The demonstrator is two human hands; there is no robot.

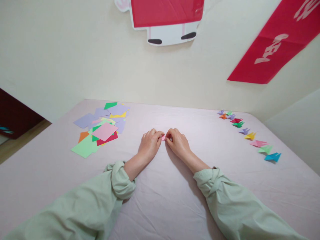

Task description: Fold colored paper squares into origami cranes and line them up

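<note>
My left hand (150,144) and my right hand (178,142) rest side by side on the pale pink sheet (160,200), fingers curled. Between their fingertips they pinch a small pink folded paper (163,137), of which only a sliver shows. Both sleeves are light green and rolled at the wrist. To the left lies a loose pile of coloured paper squares (102,131), with a pink square on top. At the right runs a curved row of several small folded paper pieces (250,135) in purple, red, green, yellow, pink and blue.
The sheet-covered surface meets a cream wall (100,66) at the back. A red banner (275,46) and a red-and-white cutout (166,20) hang on the wall. Dark furniture and wooden floor (15,133) show at far left.
</note>
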